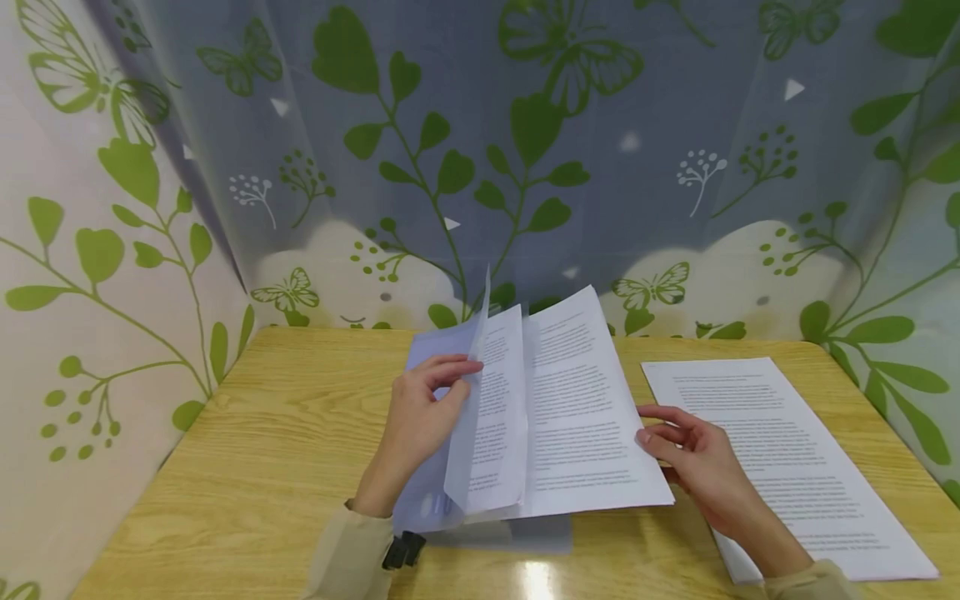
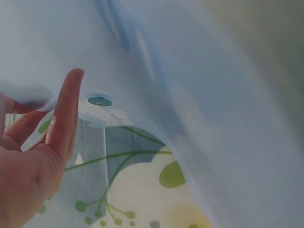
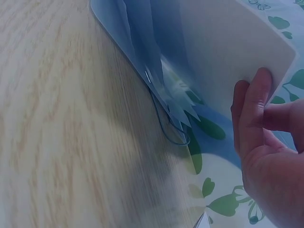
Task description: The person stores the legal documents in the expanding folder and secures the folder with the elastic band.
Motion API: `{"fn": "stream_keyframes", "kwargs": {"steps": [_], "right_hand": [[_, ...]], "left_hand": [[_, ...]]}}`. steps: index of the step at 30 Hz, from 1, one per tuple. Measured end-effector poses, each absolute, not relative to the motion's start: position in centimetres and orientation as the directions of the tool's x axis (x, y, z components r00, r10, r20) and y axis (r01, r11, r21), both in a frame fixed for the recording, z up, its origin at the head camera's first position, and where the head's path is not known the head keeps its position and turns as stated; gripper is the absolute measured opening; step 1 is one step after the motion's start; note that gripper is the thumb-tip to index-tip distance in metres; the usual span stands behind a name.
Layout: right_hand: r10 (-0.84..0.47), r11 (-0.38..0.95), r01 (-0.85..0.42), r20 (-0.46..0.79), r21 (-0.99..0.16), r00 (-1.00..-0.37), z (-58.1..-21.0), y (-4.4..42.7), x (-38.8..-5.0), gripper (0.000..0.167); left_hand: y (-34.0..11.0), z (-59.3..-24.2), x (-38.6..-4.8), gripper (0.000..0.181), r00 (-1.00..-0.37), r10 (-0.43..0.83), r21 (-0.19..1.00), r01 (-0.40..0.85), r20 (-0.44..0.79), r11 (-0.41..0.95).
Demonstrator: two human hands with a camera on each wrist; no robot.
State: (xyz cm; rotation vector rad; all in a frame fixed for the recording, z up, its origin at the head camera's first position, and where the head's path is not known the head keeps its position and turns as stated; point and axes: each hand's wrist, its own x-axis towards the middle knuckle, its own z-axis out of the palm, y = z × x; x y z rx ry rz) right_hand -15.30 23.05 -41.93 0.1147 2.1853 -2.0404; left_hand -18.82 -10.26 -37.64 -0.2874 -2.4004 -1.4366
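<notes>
- From my head view, the folder (image 1: 429,354) stands open over the tabletop (image 1: 262,467), between the two hands.
- My left hand (image 1: 423,408) pinches its clear flap (image 1: 457,467).
- My right hand (image 1: 701,458) pinches the sheets (image 1: 577,400) by their right edge.
- The stack (image 1: 795,458) lies partly beneath my right forearm.

Printed sheet (image 1: 581,408) (wording illegibly small)

just left of centre, the left hand (image 1: 426,408) pinches, fingers pointing right; at lower right, the right hand (image 1: 697,462) pinches between thumb and fingers.
</notes>
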Motion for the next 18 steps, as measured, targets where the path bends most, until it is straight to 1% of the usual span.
{"fn": "stream_keyframes", "kwargs": {"steps": [13,18], "right_hand": [[-0.092,0.074,0.161,-0.167,-0.984,-0.982,-41.9,22.2,-15.2,0.042],[-0.106,0.067,0.155,-0.161,-0.986,-0.981,-41.8,21.8,-15.1,0.043]], "left_hand": [[-10.3,-37.5,-18.7,0.029,-0.929,-0.004,0.819,0.323,0.369,0.474],[-10.3,-37.5,-18.7,0.029,-0.928,-0.005,0.82,0.326,0.372,0.471]]}}
